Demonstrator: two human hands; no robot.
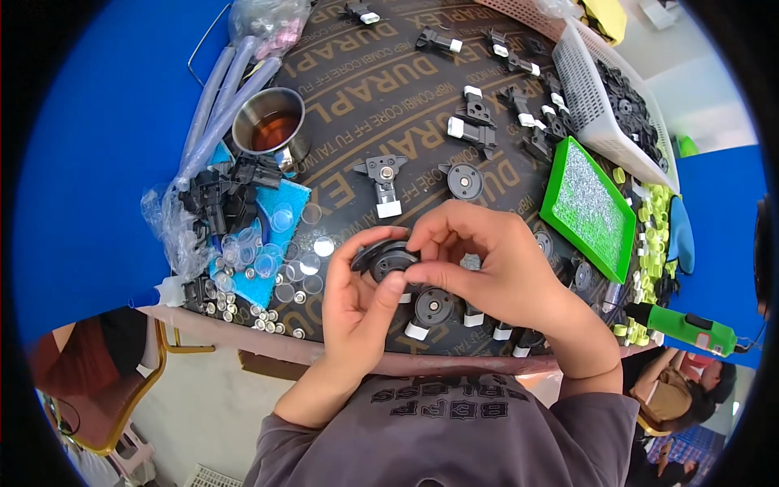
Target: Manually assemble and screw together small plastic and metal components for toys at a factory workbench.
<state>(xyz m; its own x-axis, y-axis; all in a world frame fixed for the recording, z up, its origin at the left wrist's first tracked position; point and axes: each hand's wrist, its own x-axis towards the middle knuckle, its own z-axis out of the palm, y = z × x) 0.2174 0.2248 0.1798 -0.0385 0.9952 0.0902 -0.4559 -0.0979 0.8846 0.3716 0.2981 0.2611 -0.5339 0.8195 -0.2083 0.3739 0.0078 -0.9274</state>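
Note:
My left hand [355, 312] is closed round a black round disc-shaped part [389, 258], holding it above the near side of the table. My right hand [495, 264] pinches at the right edge of the same part with thumb and forefinger. Whether a small piece sits between those fingertips is hidden. Just beyond the hands lie a black bracket with a white end [387, 180] and a black wheel-like part [465, 181]. Under and beside my hands is another round black part with a white tab [433, 307].
To the left stand a metal mug of brown liquid [269, 122], clear discs [265, 265] and small metal pieces [268, 319] near a blue cloth [280, 213]. At right are a green tray of tiny silvery pieces [552, 201], a white basket [578, 89] and a green electric screwdriver [690, 329].

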